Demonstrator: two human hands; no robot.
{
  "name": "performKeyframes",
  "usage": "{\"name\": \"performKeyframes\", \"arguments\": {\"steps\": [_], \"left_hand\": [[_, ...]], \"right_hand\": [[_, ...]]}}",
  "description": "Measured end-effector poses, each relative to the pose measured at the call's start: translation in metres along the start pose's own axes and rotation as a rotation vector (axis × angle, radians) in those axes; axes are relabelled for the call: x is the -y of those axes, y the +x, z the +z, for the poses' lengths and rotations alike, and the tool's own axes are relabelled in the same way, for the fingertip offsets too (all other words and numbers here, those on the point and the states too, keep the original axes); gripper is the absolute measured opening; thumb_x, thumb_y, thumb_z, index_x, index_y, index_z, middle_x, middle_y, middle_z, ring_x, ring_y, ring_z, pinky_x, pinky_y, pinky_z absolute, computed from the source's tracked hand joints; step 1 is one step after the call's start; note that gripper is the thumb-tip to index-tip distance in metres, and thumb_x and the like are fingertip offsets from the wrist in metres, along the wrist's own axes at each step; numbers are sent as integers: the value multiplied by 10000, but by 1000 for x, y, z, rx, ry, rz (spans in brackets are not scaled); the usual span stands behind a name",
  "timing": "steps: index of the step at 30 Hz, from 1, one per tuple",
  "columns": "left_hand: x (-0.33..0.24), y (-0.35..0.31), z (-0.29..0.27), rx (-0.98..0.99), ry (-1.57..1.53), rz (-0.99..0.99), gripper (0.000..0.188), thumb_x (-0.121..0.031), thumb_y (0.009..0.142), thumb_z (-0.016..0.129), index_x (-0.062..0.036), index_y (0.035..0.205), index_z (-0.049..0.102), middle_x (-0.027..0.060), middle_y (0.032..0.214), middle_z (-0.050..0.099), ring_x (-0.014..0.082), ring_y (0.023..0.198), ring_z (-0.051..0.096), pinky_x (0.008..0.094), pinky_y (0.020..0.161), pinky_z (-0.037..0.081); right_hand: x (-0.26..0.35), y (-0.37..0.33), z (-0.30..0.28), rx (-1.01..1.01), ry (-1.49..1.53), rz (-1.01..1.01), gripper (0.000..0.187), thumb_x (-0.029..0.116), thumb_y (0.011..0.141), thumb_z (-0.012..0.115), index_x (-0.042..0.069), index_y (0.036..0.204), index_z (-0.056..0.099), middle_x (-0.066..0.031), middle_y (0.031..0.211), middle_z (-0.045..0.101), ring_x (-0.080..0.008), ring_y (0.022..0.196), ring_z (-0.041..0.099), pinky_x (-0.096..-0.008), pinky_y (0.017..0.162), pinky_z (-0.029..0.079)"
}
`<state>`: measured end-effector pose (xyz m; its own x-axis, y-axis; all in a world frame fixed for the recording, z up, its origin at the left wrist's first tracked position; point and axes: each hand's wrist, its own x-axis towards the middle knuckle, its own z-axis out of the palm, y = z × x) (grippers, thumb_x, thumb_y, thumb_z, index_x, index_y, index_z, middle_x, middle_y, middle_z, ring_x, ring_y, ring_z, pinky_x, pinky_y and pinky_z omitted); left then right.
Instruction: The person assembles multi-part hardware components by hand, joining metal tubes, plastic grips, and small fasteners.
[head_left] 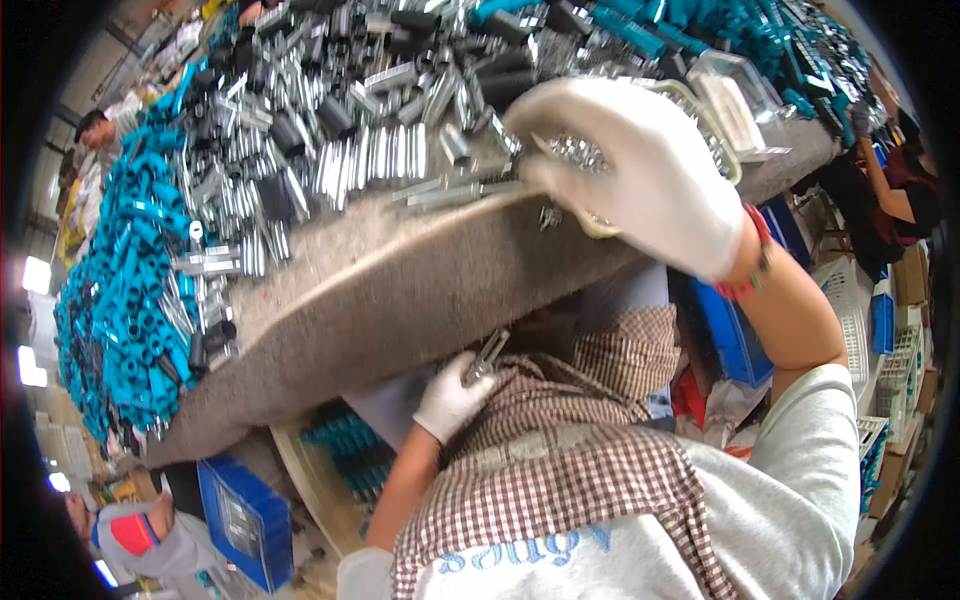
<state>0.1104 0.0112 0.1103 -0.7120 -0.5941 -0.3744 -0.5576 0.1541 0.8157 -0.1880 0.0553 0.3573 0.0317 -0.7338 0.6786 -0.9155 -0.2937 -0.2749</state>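
Two gloved hands are seen at work. The right hand (640, 175), in a white glove, is closed around a cluster of small silvery metal fasteners (575, 152) at the near edge of the grey felt-covered surface (400, 290), next to a shallow pale basket (712, 130) whose rim is partly hidden by the glove. The left hand (452, 400), also gloved in white, is held low below the surface edge, over a checked cloth (570, 450) on the lap, and is closed on a small metal clip-like part (487, 355) that is pinched between thumb and fingertips. The part is bright, plated and narrow, with two parallel prongs projecting upward from the glove; finer detail cannot be resolved. It is judged to be light, rigid and smooth, so slippage against cotton is likely; a hold across the flat sides near the base is advised rather than at the prong tips. The loose fasteners are judged to be small and apt to scatter, so they are best scooped in a cupped palm. Farther back on the surface, heaps of silver metal tubes (380, 150) and black sleeves (335, 115) are piled, and blue plastic handles (125, 300) are banked along the left edge. A blue crate (245, 520) stands below.
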Motion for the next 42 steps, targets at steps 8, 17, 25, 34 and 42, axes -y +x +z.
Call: {"name": "performKeyframes", "arguments": {"steps": [8, 17, 25, 34, 42], "left_hand": [[-103, -32, -48, 88, 293, 67, 399, -318, 815, 673, -67, 1112, 585, 187, 950, 651, 349, 868, 648, 401, 728, 507], [-127, -5, -18, 178, 845, 395, 525, -233, 733, 713, -138, 1223, 550, 119, 922, 670, 323, 781, 651, 428, 644, 509], [-116, 24, 15, 213, 710, 268, 561, -242, 809, 673, -198, 1339, 493, 149, 1002, 670, 362, 855, 646, 432, 713, 508], [-46, 39, 18, 38, 385, -106, 577, -197, 821, 640, -6, 1336, 463, 226, 1194, 602, 333, 1098, 594, 367, 928, 445], [-163, 6, -21, 279, 585, 335, 470, -181, 676, 759, 7, 1090, 638, 168, 814, 668, 332, 702, 661, 354, 643, 523]], "right_hand": [[46, -130, 85, 631, 361, 209, 383, 275, 781, 695, 62, 1075, 574, -148, 843, 633, -329, 784, 640, -413, 708, 515], [38, -180, 80, 541, 955, 912, 441, 437, 866, 598, 6, 835, 690, -173, 718, 653, -302, 661, 638, -397, 644, 495], [22, -235, 57, 90, 634, 1055, 426, 436, 892, 563, 26, 912, 676, -181, 760, 655, -334, 729, 649, -389, 680, 501], [-19, -298, -7, -297, 269, 1427, 283, 294, 893, 544, 39, 935, 661, -189, 838, 653, -351, 815, 641, -413, 715, 501], [-22, -277, 1, -286, 283, 1184, 212, 235, 874, 599, 46, 931, 674, -176, 849, 657, -338, 797, 649, -391, 710, 513]]}}
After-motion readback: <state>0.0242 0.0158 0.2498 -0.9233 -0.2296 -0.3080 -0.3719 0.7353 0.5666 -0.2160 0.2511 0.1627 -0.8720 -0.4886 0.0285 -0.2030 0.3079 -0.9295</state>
